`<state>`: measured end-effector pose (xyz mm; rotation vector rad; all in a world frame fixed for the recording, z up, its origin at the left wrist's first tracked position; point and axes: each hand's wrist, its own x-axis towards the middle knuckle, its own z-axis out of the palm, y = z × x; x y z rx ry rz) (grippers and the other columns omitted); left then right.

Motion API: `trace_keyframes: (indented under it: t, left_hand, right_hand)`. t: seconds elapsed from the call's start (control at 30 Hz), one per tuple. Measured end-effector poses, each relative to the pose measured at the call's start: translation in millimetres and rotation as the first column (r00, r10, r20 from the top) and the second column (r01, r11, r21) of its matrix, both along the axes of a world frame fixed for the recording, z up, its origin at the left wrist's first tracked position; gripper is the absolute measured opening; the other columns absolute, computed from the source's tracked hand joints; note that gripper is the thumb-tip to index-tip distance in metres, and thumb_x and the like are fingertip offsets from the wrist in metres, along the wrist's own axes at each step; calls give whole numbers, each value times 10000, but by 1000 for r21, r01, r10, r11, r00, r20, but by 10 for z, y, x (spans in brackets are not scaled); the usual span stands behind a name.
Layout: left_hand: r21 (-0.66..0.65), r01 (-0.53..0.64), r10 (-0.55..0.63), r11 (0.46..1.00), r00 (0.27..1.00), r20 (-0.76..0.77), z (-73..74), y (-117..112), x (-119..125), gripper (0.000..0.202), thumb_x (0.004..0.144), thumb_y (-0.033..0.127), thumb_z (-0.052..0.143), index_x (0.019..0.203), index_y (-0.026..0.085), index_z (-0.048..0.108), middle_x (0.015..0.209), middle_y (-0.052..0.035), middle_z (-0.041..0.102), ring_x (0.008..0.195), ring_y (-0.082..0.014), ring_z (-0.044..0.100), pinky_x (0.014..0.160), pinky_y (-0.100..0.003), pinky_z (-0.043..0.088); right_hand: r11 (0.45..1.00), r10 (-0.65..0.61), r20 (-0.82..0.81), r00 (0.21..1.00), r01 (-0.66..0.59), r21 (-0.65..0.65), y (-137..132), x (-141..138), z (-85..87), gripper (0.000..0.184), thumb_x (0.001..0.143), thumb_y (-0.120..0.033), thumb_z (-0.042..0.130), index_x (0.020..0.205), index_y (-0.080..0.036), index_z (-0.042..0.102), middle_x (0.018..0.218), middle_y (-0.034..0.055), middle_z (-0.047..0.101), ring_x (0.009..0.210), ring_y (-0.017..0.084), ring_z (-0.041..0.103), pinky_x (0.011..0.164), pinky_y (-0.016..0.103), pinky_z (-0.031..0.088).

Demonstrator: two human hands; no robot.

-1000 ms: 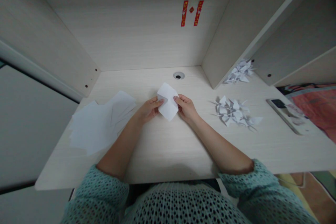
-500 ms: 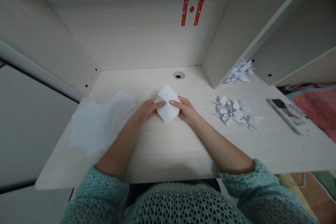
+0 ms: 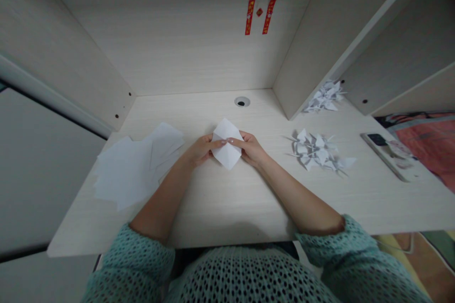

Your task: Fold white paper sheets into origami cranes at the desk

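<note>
A square of white paper (image 3: 227, 155), turned corner-up like a diamond, is held between both hands above the middle of the desk. My left hand (image 3: 204, 148) grips its left corner, thumb on top and fingers beneath. On the opposite corner my right hand (image 3: 250, 147) does the same. Both thumb tips meet near the paper's centre, where a crease runs across. The fingers under the paper are partly hidden. To the left lies a spread of loose white paper sheets (image 3: 124, 170). Several folded white paper cranes (image 3: 314, 150) lie heaped on the right.
Another heap of folded paper pieces (image 3: 326, 96) sits behind the upright divider panel (image 3: 313, 42). A phone (image 3: 389, 156) rests near the desk's right side, beside a reddish cloth (image 3: 430, 139). A round cable hole (image 3: 242, 102) is at the back of the desk (image 3: 227, 213).
The paper has tilted and shifted slightly downward between my hands. My thumbs have moved closer together at its centre, and the crease there shows more sharply.
</note>
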<state>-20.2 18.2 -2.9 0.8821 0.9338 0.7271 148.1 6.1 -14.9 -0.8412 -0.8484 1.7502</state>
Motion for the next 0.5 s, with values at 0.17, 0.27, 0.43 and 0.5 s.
trace_keyframes:
  t: [0.17,0.27,0.43,0.5]
  left_hand:
    - [-26,-4,4,1000,1000,3,11,-14,18,462,547,357,847,892,110,666,852,-83,699,739,-166,611,698,-283,479]
    - [-30,-10,10,1000,1000,4,7,-13,21,474,541,357,852,901,111,667,854,-85,702,741,-166,613,700,-281,486]
    - [-38,-9,10,999,1000,20,15,-22,24,446,543,348,856,879,116,676,842,-76,701,739,-160,616,685,-265,493]
    - [-30,-7,8,1000,1000,25,23,-25,21,438,559,355,849,883,116,677,834,-75,700,728,-154,616,666,-252,490]
  right_hand:
    - [1000,-8,-24,1000,7,-13,-2,-13,-17,340,503,-314,868,752,-164,691,683,1,701,575,117,592,589,257,460]
    - [1000,-5,-29,1000,5,-5,-4,-13,-25,336,523,-311,862,776,-166,698,713,5,708,600,120,601,614,263,464]
    - [1000,-1,-15,1000,1,-5,-9,-21,-31,337,529,-319,860,778,-165,692,725,8,705,619,128,605,633,272,471]
    - [1000,-6,1,1000,6,1,-8,-28,-32,346,542,-334,852,796,-166,686,737,11,702,629,132,605,637,276,475]
